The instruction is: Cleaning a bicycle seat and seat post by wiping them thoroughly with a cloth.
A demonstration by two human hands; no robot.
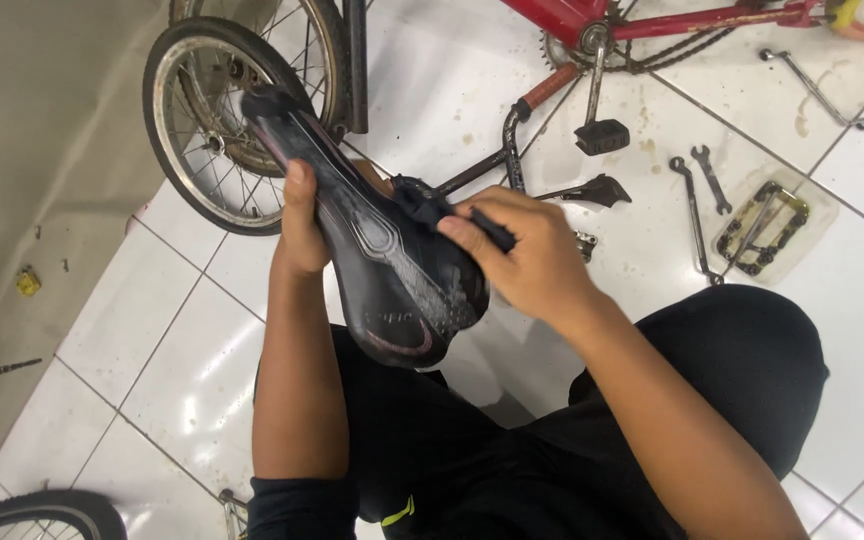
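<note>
A black bicycle saddle (382,255) is held up over my lap, its narrow nose pointing away toward a small wheel. My left hand (300,225) grips the saddle's left edge, thumb on its top. My right hand (522,250) holds a dark cloth or pad (430,205) pressed against the saddle's right side near its middle. The saddle's wide rear end looks worn and scuffed.
A small spoked wheel (227,120) stands ahead on white tiles. A red bicycle frame (652,20) with crank and pedal (602,135) lies at top. Wrenches (697,215) and a clear tray of tools (767,225) lie right. Another tyre (37,515) shows bottom left.
</note>
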